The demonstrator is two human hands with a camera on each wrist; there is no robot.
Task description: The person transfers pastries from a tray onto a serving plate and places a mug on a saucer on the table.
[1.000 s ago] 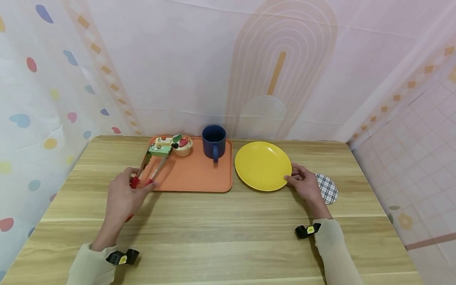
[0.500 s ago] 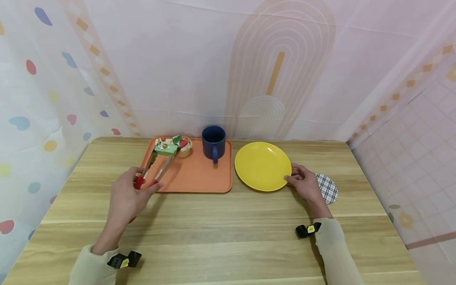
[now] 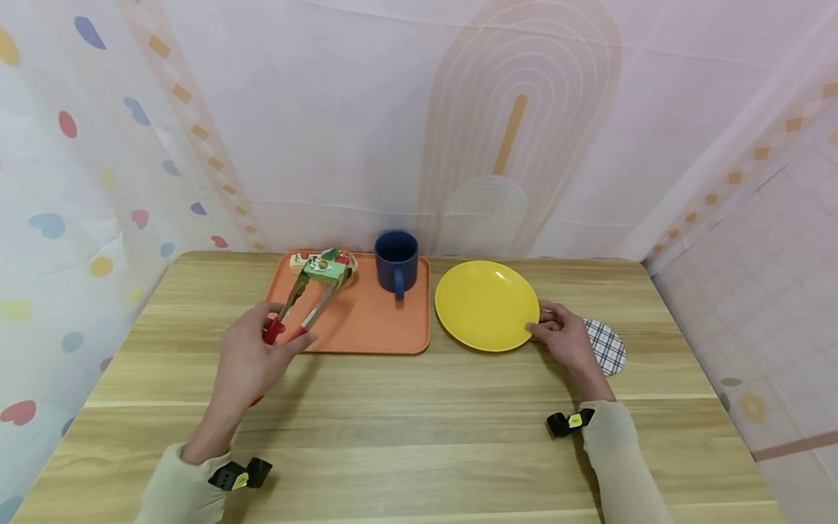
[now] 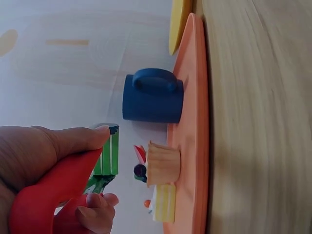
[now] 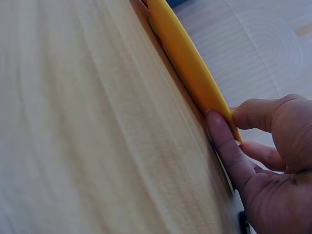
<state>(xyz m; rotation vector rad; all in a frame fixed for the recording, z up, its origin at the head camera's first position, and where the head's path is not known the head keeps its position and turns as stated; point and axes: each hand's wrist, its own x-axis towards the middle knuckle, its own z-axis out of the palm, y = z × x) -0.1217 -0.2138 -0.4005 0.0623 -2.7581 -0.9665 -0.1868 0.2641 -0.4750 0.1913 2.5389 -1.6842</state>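
My left hand [image 3: 252, 356] grips red-handled tongs [image 3: 316, 315], which hold a green layered cake slice [image 3: 325, 270] raised above the orange tray [image 3: 366, 331]. Behind that slice, a cupcake [image 4: 163, 164] topped with fruit and a yellow cake slice [image 4: 165, 203] stand on the tray; in the head view both are partly covered. A dark blue mug [image 3: 396, 263] stands at the tray's back right. At the far right, my right hand [image 3: 564, 336] pinches the rim of a yellow plate [image 3: 487, 306], thumb on one face and fingers on the other.
A round checked coaster [image 3: 605, 348] lies on the wooden table [image 3: 419, 429], just right of the right hand. A patterned cloth [image 3: 340, 131] hangs behind the table and along both sides.
My left hand has moved right with the tongs and green cake slice, which now hangs in front of the cupcake. The right hand stays on the plate's rim.
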